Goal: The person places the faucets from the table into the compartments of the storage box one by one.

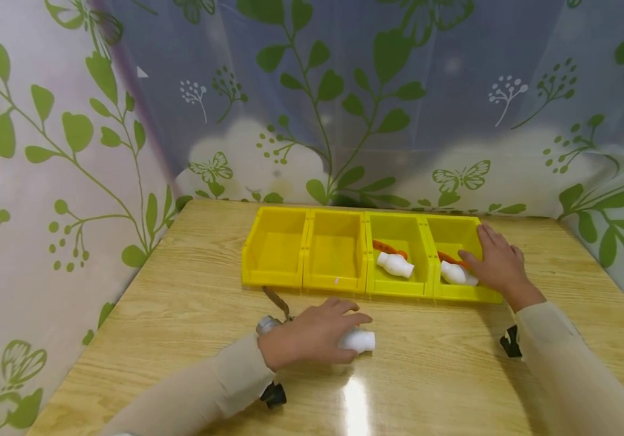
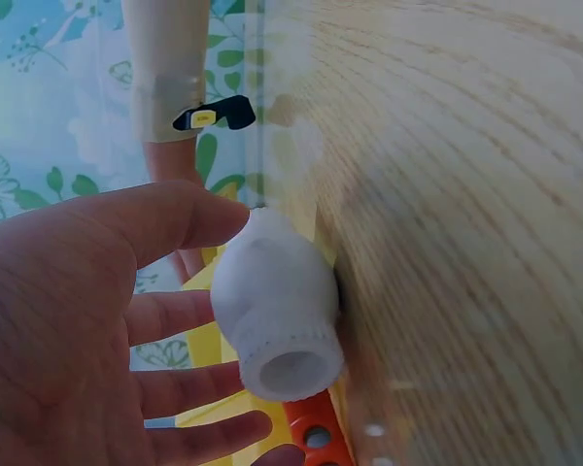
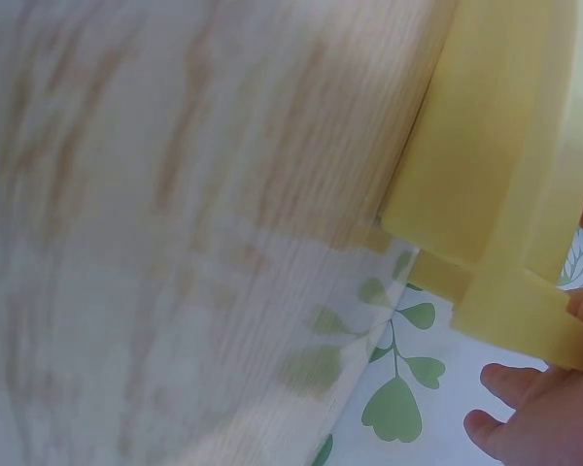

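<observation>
A white plastic ball valve (image 1: 363,341) with an orange handle (image 2: 316,432) lies on the table in front of the bins. My left hand (image 1: 317,333) is over it; in the left wrist view the thumb reaches its far end and the other fingers are loosely spread beside it. Partly behind that hand lies a grey metal valve (image 1: 266,325) with a brown lever (image 1: 275,300). My right hand (image 1: 500,263) rests at the right wall of the rightmost yellow bin (image 1: 467,293), thumb over the inside, fingers spread along the outside.
The yellow bins stand joined in a row. A white valve (image 1: 395,265) with an orange handle lies in the third from the left. White valve pieces (image 1: 454,274) lie in the rightmost. A patterned curtain (image 1: 345,109) hangs behind the wooden table (image 1: 181,339).
</observation>
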### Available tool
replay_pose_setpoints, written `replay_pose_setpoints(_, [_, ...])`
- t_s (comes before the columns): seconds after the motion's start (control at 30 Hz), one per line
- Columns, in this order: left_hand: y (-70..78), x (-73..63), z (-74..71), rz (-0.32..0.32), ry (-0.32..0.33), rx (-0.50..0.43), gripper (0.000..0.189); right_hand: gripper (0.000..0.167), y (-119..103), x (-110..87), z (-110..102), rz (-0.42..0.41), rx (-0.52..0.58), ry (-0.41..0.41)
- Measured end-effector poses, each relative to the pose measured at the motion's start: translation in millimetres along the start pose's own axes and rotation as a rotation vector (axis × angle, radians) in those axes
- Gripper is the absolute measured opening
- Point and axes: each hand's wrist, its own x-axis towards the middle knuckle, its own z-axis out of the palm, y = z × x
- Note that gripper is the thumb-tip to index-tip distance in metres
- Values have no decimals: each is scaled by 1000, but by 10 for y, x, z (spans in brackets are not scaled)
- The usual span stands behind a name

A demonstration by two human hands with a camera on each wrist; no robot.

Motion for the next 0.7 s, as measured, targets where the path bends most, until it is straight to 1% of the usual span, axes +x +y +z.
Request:
replay_pose_setpoints(0.13, [19,4,25,15,10,30,56,87,4,0,14,-2,-5,6])
replay_pose_setpoints(0.27, [28,5,47,17,10,39,55,87,-7,-8,11,-6,-1,13])
replay_pose_setpoints(0.5, [12,26,118,11,12,8,52,87,-22,-18,-2,-4,7,9])
replay_pose_setpoints(0.7, [7,51,141,16,7,-27,49,87,-19,-14,-2,-8,10,14])
